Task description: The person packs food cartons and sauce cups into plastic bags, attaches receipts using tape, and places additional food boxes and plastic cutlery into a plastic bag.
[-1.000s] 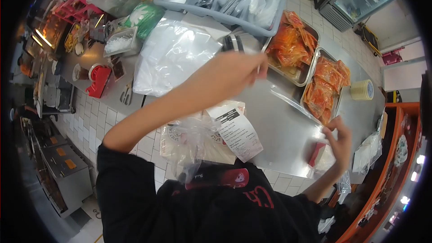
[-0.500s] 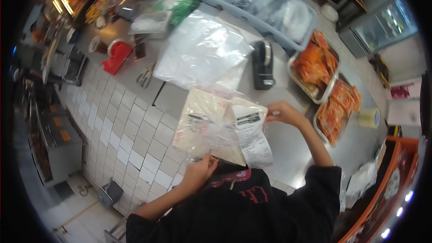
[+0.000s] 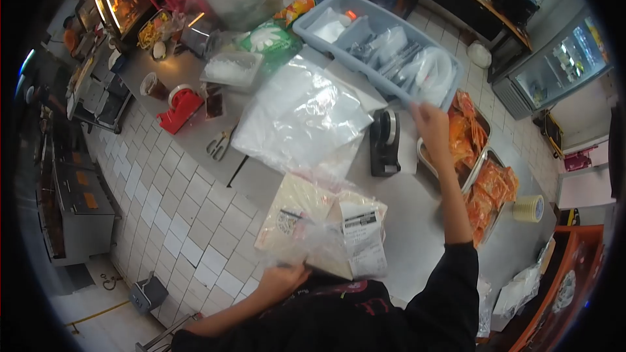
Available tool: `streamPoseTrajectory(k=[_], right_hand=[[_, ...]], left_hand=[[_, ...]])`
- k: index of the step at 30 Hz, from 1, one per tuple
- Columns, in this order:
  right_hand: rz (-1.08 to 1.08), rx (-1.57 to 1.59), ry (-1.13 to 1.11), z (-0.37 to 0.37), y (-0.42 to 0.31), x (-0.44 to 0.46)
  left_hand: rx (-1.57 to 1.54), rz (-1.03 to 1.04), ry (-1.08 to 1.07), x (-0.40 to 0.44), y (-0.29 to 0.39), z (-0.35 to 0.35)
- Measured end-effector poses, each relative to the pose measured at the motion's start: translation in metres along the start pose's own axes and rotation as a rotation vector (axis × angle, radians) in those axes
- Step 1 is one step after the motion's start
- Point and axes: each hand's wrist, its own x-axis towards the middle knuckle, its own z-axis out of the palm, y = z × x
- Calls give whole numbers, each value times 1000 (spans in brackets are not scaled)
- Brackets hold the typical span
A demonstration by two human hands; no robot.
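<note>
A flat pale package in a clear plastic bag lies at the table's near edge, against my body. A printed paper receipt rests on its right part. My left hand pinches the bag's lower left edge. My right hand is raised away from the package, fingers drawn together near the rim of the blue bin. Whether anything small is between them cannot be made out. Just left of that hand stands a black tape dispenser. A stack of clear plastic bags lies beyond the package.
Two metal trays hold bagged orange-red food on the right, beside a yellowish tape roll. Scissors, a red tape dispenser and a white container are at the left. Plastic-wrapped items fill the bin.
My right hand has let go of the package's right side and moved up and forward towards the blue bin and black dispenser. My left hand stays on the bag. The view has shifted.
</note>
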Motion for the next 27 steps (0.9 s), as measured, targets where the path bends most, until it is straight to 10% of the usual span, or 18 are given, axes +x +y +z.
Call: streamPoseTrajectory(k=[5,8,10,14,18,20,24,25,27], right_hand=[[-45,305,141,127,69,128],[-176,-160,405,180,92,166],[246,-107,185,180,80,174],[311,-31,317,174,99,189],[226,102,459,109,73,198],[-204,25,496,76,67,203],[-54,221,-119,-5,-103,107],[-311,221,-209,-9,-128,65],[-329,272,-913,-37,-183,-8]], left_hand=[[-210,124,-367,-3,-29,5],[-327,50,-321,-10,-42,4],[-441,6,-289,-21,-51,6],[-799,-170,-277,-53,-83,2],[-18,-741,-530,3,-116,-65],[-60,-581,57,38,-111,-87],[-1110,-308,160,110,-81,-100],[-1422,-253,152,125,-63,-101],[-1733,-153,151,145,-39,-103]])
